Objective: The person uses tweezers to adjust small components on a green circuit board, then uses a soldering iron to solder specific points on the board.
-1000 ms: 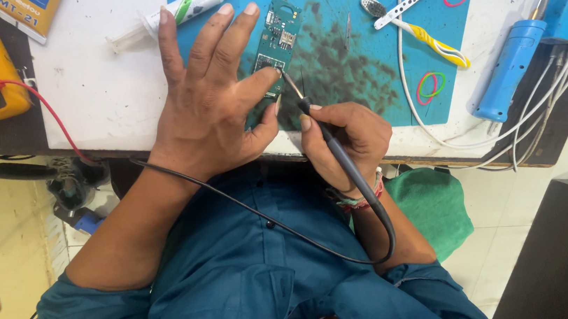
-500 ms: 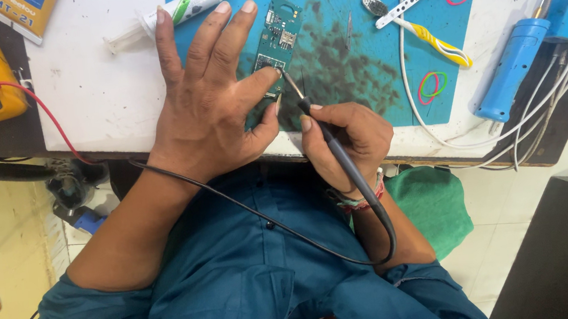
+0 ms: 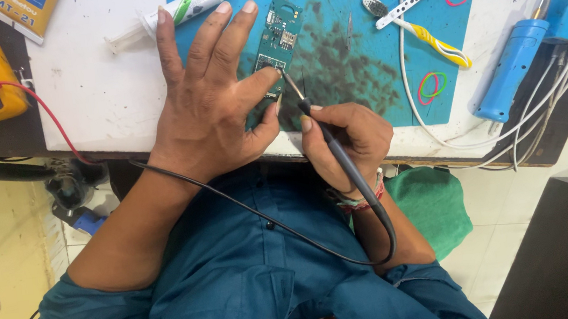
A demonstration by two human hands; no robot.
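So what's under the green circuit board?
The circuit board lies on a stained blue mat. The left hand covers its lower left edge, so what lies beneath there is hidden.

The left hand [image 3: 212, 107] lies palm down and flat, its fingers spread wide and stretched forward, thumb angled out to the right, the bare forearm running back toward the body. The right hand [image 3: 349, 138] is curled in a pen-like grip, thumb and forefinger pinched together at the front, wrist bent and the forearm folded in close to the chest
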